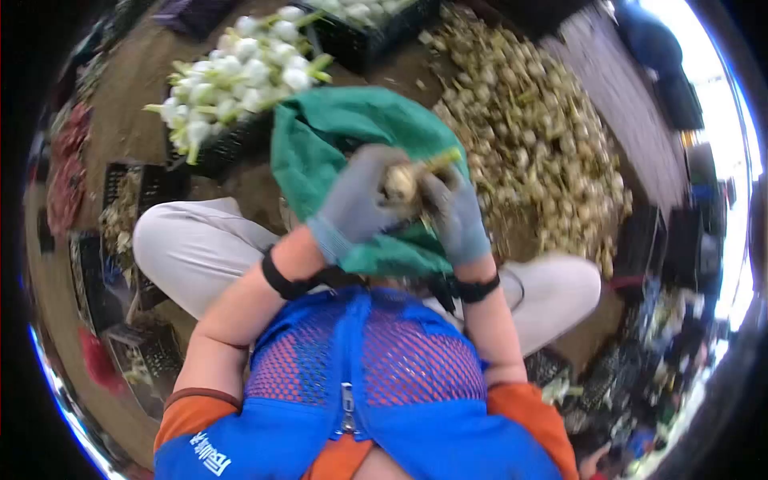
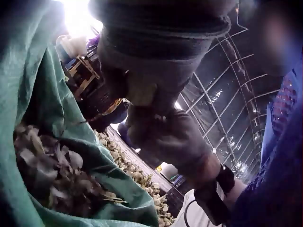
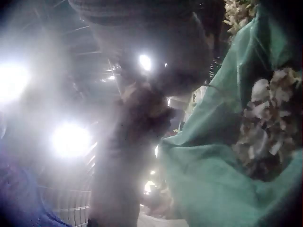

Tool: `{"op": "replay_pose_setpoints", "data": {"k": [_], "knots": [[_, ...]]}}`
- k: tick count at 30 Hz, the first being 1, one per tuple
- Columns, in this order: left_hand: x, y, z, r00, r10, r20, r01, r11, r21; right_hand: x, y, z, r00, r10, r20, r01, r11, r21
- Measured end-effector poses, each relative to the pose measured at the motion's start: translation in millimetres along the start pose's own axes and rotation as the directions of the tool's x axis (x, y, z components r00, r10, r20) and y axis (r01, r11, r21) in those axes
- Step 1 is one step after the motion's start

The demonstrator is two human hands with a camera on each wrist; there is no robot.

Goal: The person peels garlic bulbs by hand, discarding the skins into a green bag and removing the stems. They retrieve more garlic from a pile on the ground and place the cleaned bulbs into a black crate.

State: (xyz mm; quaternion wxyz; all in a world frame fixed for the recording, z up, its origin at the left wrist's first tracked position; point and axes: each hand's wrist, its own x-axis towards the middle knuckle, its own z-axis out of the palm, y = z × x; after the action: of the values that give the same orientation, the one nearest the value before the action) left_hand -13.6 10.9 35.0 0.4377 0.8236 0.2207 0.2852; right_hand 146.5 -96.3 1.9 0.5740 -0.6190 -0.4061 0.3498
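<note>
Over the mouth of a green sack [image 1: 360, 112], both gloved hands meet around one garlic bulb [image 1: 400, 184]. My left hand [image 1: 364, 196] grips the bulb from the left, fingers wrapped round it. Its short green stem [image 1: 444, 159] points up and right. On the other side my right hand [image 1: 458, 216], fingers curled, pinches the bulb close to the stem. Dry peelings [image 2: 52, 165] lie inside the sack below the hands. In the right wrist view, glare washes out the hands, while the peelings [image 3: 265, 127] show in the sack.
A black crate heaped with white peeled bulbs [image 1: 232, 80] stands front left. Another black crate [image 1: 360, 36] is behind it. A large pile of unpeeled garlic [image 1: 536, 136] covers the ground front right. The person's bent legs [image 1: 200, 248] flank the sack.
</note>
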Motion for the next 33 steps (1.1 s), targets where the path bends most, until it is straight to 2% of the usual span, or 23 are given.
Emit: {"op": "replay_pose_setpoints", "data": {"k": [2,4,8,11,12,15,16,17,19,20,21,22,23,24,25,26,27,28,29,30,31,32,33], "knots": [[-1.6,4.6,0.1,0.997,-0.072,0.006,0.072,0.997,-0.018,-8.2,9.2,-1.7,0.992,0.119,0.037,-0.124,0.966,0.229],[-1.0,5.6,0.1,0.961,-0.262,0.086,0.275,0.938,-0.212,-7.3,-16.3,2.7,0.954,0.276,0.119,-0.281,0.676,0.681],[-0.5,0.1,9.5,0.895,-0.384,0.228,0.432,0.616,-0.659,-9.1,-19.5,-3.3,0.968,0.218,0.126,-0.251,0.792,0.556],[0.8,5.0,5.7,0.778,-0.453,0.435,0.545,0.142,-0.826,-8.5,-18.2,1.4,0.988,0.147,0.056,-0.156,0.963,0.221],[-1.7,-9.2,4.1,0.706,-0.438,0.556,0.599,-0.050,-0.799,-6.3,0.0,0.0,1.000,-0.013,-0.013,0.013,1.000,-0.015],[3.5,-35.2,11.3,0.744,0.140,0.653,0.662,-0.288,-0.692,-3.0,7.1,6.6,0.942,-0.327,-0.072,0.280,0.888,-0.365],[1.4,-29.9,8.9,0.727,0.018,0.686,0.653,-0.326,-0.684,-5.6,9.8,6.9,0.987,-0.146,-0.065,0.130,0.969,-0.208],[1.0,-23.5,8.8,0.693,-0.159,0.703,0.656,-0.265,-0.707,-6.6,10.7,4.0,0.998,-0.047,-0.041,0.046,0.999,-0.010],[4.8,2.3,9.4,0.597,-0.504,0.624,0.662,-0.128,-0.738,-7.5,-1.7,-4.6,0.990,0.113,0.083,-0.136,0.919,0.371],[6.6,27.1,7.6,0.725,-0.349,0.594,0.610,-0.077,-0.789,-10.7,-10.3,-8.3,0.984,0.108,0.141,-0.155,0.911,0.383],[0.5,2.6,8.5,0.793,-0.305,0.527,0.601,0.244,-0.761,-15.2,-10.9,-8.6,0.986,-0.012,0.165,-0.019,0.983,0.185],[-7.6,-25.1,24.9,0.877,-0.323,0.356,0.477,0.673,-0.565,-14.0,-8.6,-11.6,0.924,-0.298,0.240,0.361,0.888,-0.285],[-9.6,-17.4,16.7,0.976,-0.117,0.185,0.150,0.972,-0.179,-12.3,-8.9,-8.7,0.874,-0.398,0.280,0.484,0.767,-0.421],[-8.2,-10.3,16.6,0.957,-0.233,0.175,0.246,0.968,-0.058,-11.9,-30.4,3.2,0.989,-0.101,0.112,0.082,0.984,0.158],[-6.0,-11.4,12.2,0.995,-0.051,0.087,0.047,0.998,0.047,-16.4,-48.9,12.8,0.938,0.274,0.210,-0.343,0.659,0.669],[-3.2,-2.3,15.7,0.989,-0.142,0.031,0.145,0.979,-0.142,-20.0,-40.3,12.8,0.924,0.310,0.223,-0.375,0.634,0.677],[-8.7,1.8,13.6,0.984,-0.171,0.043,0.177,0.961,-0.215,-20.7,-24.7,10.9,0.904,0.364,0.226,-0.413,0.598,0.687],[-5.0,5.8,11.9,0.940,-0.321,0.116,0.332,0.780,-0.531,-17.6,-14.5,8.1,0.935,0.320,0.150,-0.353,0.815,0.460],[-1.9,7.9,10.3,0.874,-0.417,0.250,0.444,0.475,-0.760,-12.9,-10.6,5.8,0.963,0.255,0.085,-0.267,0.945,0.190],[-0.3,0.5,7.4,0.858,-0.354,0.371,0.472,0.260,-0.843,-13.0,-28.6,5.5,0.986,0.142,0.087,-0.137,0.989,-0.061],[2.1,-4.9,5.6,0.839,-0.260,0.478,0.502,0.030,-0.864,-12.7,-41.2,6.0,0.994,0.090,0.054,-0.084,0.991,-0.101],[-1.2,-5.0,7.1,0.799,-0.350,0.490,0.546,0.079,-0.834,-11.4,-27.7,1.6,0.997,0.076,0.034,-0.071,0.991,-0.112],[-3.7,-15.4,12.2,0.784,-0.306,0.540,0.558,-0.034,-0.829,-11.9,-10.3,-3.1,0.998,0.064,0.012,-0.062,0.991,-0.120]]}}
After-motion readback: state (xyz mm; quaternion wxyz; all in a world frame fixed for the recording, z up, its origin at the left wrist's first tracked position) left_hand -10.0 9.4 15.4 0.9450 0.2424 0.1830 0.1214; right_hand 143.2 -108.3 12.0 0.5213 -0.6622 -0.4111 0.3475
